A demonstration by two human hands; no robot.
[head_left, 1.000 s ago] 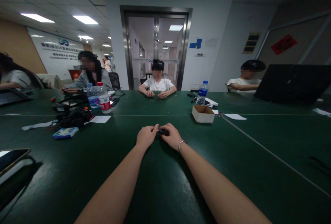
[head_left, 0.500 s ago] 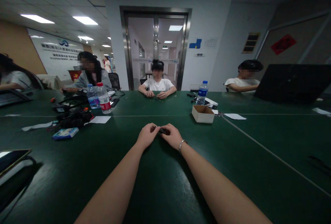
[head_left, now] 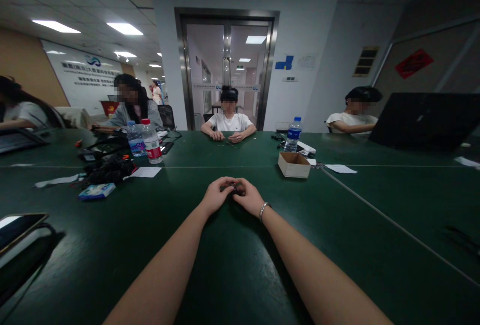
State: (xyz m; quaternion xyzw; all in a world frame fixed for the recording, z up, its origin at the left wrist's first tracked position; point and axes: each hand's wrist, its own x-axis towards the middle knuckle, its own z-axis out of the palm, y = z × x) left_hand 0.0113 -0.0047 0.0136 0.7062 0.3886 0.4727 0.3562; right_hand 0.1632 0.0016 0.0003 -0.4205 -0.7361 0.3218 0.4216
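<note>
Dark green tabletop [head_left: 232, 265] fills the head view, with a double glass door [head_left: 227, 72] set in the white wall beyond it. Two bare forearms are stretched forward, and the two hands are brought together at the middle of the tabletop. One small dark object [head_left: 236, 188] is pinched between them: the left hand [head_left: 216, 195] is curled on its left end and the right hand [head_left: 248, 196] is closed on its right end, so each grip is clenched on that object. What the object is cannot be told. One bracelet [head_left: 263, 209] is worn on the right wrist.

One open cardboard box [head_left: 294, 164] is seen beyond the hands to the right, and one water bottle [head_left: 293, 135] stands behind it. Two more bottles [head_left: 151, 141] stand together at the left, near one tangle of black cables [head_left: 109, 170] and one small blue packet [head_left: 97, 191]. Four other people are seated around the far edges; one of them, directly opposite, has both hands [head_left: 227, 136] resting on the tabletop.
</note>
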